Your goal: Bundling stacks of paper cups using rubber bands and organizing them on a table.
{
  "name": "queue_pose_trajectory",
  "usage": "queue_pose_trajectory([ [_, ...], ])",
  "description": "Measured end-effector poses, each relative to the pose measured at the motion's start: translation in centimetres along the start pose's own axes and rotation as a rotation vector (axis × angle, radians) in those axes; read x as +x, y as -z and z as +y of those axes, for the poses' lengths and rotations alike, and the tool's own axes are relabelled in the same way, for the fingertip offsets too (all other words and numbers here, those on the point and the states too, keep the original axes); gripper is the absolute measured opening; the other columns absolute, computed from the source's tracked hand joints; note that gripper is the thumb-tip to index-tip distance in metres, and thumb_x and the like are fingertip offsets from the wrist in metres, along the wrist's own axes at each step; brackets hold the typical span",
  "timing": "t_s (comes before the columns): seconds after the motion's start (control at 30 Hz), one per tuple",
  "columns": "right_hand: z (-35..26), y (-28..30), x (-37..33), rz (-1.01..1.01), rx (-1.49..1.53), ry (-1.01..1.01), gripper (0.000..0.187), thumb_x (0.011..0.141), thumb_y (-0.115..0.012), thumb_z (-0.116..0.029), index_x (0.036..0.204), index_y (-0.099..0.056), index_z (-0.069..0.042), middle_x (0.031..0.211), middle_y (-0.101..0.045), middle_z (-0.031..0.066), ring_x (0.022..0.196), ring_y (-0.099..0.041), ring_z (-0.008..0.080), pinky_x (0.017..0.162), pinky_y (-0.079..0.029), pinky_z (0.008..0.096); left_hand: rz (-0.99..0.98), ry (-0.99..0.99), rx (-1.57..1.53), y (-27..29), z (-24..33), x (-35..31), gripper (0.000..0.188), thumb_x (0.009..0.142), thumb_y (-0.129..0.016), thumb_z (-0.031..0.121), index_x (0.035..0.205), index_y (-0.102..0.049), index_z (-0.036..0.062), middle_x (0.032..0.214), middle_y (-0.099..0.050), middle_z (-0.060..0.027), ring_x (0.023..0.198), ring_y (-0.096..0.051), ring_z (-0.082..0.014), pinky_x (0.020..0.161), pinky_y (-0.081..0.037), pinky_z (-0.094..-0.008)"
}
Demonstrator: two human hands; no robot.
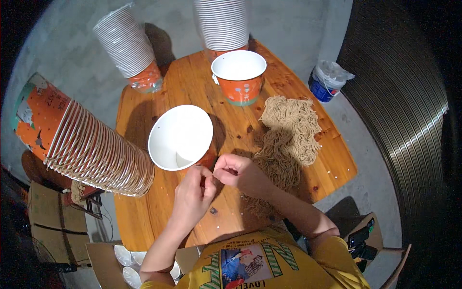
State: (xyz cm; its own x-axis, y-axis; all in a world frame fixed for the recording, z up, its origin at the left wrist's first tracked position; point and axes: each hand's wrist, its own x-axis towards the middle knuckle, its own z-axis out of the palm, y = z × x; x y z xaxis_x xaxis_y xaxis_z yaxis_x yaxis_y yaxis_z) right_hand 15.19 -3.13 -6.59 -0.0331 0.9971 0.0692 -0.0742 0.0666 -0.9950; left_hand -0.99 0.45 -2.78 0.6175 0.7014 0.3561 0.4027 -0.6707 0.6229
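Observation:
My left hand [192,195] and my right hand [243,174] meet just in front of a white-lined paper bucket [180,137]. Thumb and fingers of each are pinched together, fingertips almost touching. What they hold, if anything, is too small to make out. The bucket tilts with its wide mouth toward me, and its orange outside is mostly hidden. To the right lies a heap of tan cords [291,127], partly in the shadow of my right arm. At the left leans a tall nested stack of orange buckets [103,147], with tan cord along the rims.
Another orange bucket [240,79] stands upright at the back of the wooden table [154,212]. Behind are two plastic-wrapped bucket stacks, one left [126,45] and one centre [221,24]. A blue pail [323,84] and open cardboard boxes [106,267] sit on the floor.

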Motion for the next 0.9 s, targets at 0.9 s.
queue_pose_trajectory([
  [0.9,1.0,-0.6,3.6,0.475,-0.289,0.234,0.01,0.077,-0.061,-0.009,0.08,-0.052,-0.005,0.062,-0.056,0.0088,0.055,-0.057,0.0158,0.053,-0.045,0.0306,-0.04,0.009,0.171,2.6,-1.1,4.2,0.019,0.088,-0.051,0.007,0.105,-0.057,0.0008,0.085,-0.056,-0.0144,0.08,-0.055,-0.0317,0.075,-0.042,-0.0398],
])
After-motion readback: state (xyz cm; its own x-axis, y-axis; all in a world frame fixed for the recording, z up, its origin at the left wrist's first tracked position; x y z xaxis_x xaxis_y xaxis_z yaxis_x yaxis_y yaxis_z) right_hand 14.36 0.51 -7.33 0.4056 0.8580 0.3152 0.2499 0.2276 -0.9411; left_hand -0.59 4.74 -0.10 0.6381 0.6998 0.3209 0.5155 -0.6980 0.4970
